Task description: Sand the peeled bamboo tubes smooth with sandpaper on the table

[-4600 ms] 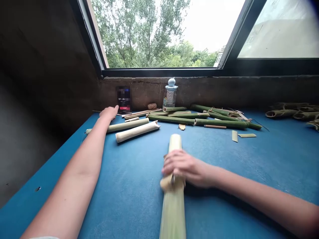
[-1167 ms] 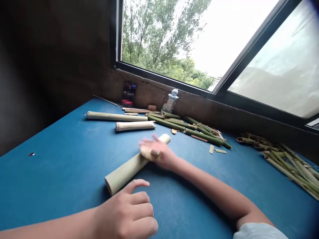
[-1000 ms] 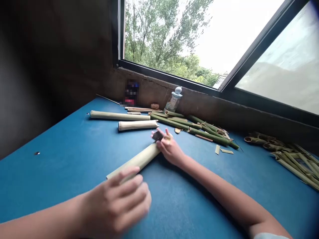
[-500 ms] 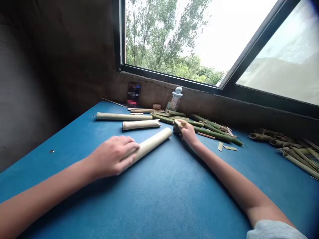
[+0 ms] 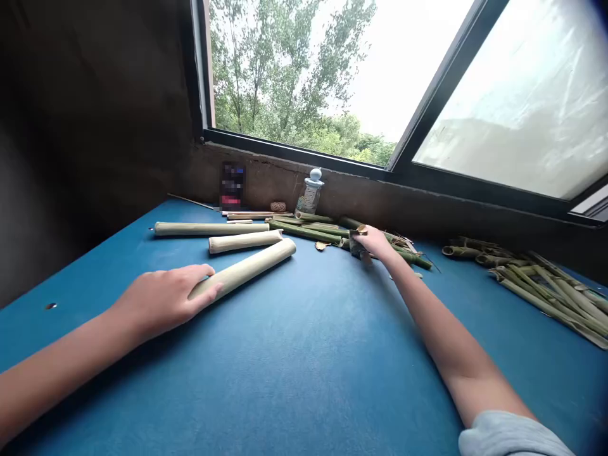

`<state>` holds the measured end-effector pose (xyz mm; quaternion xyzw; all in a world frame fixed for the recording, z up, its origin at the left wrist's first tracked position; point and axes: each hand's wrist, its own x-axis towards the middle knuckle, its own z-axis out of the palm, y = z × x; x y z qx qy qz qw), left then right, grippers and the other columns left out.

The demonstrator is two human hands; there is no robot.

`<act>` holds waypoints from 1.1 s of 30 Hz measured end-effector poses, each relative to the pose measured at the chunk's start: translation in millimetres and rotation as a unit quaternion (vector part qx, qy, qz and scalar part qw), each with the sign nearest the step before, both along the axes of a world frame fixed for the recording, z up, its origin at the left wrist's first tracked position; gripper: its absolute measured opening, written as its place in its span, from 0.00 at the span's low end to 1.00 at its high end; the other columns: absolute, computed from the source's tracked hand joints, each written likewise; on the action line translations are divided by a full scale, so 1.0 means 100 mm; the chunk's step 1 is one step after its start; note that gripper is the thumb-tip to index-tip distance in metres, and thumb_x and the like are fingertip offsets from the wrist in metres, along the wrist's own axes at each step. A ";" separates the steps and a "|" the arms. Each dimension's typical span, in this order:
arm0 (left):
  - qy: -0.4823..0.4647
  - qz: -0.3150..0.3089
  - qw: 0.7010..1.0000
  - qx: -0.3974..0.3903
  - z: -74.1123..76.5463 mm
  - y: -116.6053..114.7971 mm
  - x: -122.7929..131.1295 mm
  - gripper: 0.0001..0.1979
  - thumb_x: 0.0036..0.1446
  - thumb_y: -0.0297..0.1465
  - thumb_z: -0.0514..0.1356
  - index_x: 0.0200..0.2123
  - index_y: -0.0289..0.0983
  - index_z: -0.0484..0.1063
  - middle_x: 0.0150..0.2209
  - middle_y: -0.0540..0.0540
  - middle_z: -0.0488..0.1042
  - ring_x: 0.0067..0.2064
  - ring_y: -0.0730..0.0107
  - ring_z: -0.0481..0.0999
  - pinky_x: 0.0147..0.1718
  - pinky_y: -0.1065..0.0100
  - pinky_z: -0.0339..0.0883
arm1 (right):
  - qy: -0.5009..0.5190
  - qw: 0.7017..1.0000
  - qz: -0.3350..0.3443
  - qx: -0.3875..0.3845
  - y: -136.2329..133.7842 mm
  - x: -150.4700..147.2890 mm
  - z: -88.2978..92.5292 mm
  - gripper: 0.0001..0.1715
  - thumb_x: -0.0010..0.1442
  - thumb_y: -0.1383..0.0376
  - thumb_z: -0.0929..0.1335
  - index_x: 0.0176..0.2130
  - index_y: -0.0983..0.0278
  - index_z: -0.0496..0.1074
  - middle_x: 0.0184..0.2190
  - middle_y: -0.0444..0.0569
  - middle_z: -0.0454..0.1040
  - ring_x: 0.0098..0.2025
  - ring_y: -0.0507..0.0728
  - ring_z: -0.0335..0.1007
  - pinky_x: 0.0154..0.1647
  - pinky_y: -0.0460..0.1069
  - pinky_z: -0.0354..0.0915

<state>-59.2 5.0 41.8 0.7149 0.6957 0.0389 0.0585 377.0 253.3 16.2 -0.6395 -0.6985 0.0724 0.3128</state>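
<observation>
The left hand (image 5: 168, 294) is gripping the near end of a pale bamboo tube (image 5: 249, 267), fingers on one side and thumb on the other; the tube is stretching away from that hand toward two o'clock over the blue worktop (image 5: 304, 354). The right hand (image 5: 375, 242) is gripping a dark piece (image 5: 356, 244), too small to make out fully, with the tube lying well apart from it toward nine o'clock. A shorter tube (image 5: 244, 242) is lying just beside the gripped one at twelve o'clock, a longer tube (image 5: 211, 229) is lying beyond at eleven, and green stalks (image 5: 308, 231) are lying around the right hand, from nine o'clock across to four.
</observation>
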 end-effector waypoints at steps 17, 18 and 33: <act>-0.015 -0.046 0.999 0.013 -0.10 0.00 -0.07 0.30 0.65 0.52 0.43 0.59 0.44 0.71 0.52 0.43 0.77 0.45 0.49 0.79 0.36 0.62 0.65 | -0.110 0.952 0.283 0.039 -0.13 -0.53 -0.50 0.17 0.69 0.58 0.67 0.55 0.62 0.70 0.55 0.54 0.71 0.50 0.59 0.73 0.51 0.58 0.72; -0.013 -0.059 0.998 0.022 -0.12 -0.01 -0.06 0.31 0.65 0.51 0.44 0.61 0.44 0.70 0.53 0.43 0.76 0.44 0.50 0.79 0.36 0.62 0.65 | -0.093 0.958 0.267 0.050 -0.12 -0.53 -0.50 0.17 0.69 0.58 0.67 0.55 0.62 0.70 0.55 0.53 0.71 0.50 0.59 0.73 0.51 0.58 0.72; -0.061 -0.040 0.994 -0.081 -0.12 -0.21 0.20 0.26 0.63 0.52 0.46 0.49 0.43 0.74 0.33 0.44 0.78 0.35 0.52 0.79 0.32 0.63 0.63 | 0.022 0.925 0.364 0.108 -0.67 -1.32 -0.50 0.15 0.70 0.60 0.65 0.53 0.64 0.72 0.52 0.53 0.76 0.51 0.61 0.75 0.52 0.60 0.73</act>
